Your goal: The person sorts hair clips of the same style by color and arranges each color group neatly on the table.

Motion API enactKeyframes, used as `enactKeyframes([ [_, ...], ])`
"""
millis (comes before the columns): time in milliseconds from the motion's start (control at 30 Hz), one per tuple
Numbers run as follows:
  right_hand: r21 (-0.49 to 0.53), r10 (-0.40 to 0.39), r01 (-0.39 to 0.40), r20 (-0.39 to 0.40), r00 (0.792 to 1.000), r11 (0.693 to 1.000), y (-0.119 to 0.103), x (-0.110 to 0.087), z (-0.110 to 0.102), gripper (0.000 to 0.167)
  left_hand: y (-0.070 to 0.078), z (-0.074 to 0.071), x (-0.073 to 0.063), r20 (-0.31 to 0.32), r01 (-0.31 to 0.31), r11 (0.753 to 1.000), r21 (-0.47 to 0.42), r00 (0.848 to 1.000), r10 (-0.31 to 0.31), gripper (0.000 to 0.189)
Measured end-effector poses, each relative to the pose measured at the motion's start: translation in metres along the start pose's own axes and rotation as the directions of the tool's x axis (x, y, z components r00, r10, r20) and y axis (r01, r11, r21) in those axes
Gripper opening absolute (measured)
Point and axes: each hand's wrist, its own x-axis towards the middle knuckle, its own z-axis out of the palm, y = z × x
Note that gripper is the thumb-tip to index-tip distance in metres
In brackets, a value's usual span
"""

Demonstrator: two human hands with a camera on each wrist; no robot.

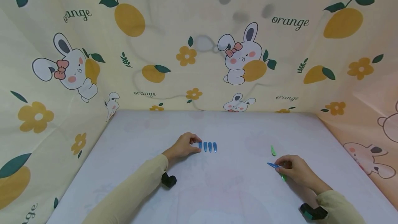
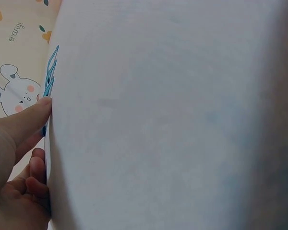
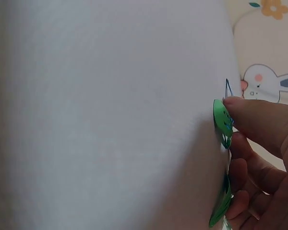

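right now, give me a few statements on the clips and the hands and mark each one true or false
1. Four blue clips stand side by side in a row: true.
2. The left hand is at the right end of that row: false; its thumb and finger pinch the leftmost clip.
3. The right hand holds a blue clip of its own: true.
4. Every clip in view is blue: false; there are green ones near the right hand, such as the upper green clip.
5. The sleeves are black: false; they are a pale beige.
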Motion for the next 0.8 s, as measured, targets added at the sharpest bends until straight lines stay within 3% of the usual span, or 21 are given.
enactKeyframes([
  [467, 0.039, -0.105, 0.105, 0.012, 0.994, 0.994, -0.001, 0.0034, -0.0029, 0.005, -0.0031, 0.0013, 0.0017, 0.004, 0.0, 1.0, 0.007, 1.0, 0.0, 0.036],
  [600, 0.098, -0.165, 0.165, -0.004, 0.986, 0.981, -0.0014, 0.006, -0.0057, 0.007, -0.0038, 0.0014, 0.0026, 0.003, -0.004, 1.0, 0.011, 1.0, 0.003, 0.036],
  [800, 0.191, -0.189, 0.191, -0.028, 0.982, 0.963, -0.0036, 0.0094, -0.0085, 0.009, -0.0041, 0.0014, 0.0032, 0.008, 0.001, 1.0, 0.014, 1.0, -0.001, 0.036],
])
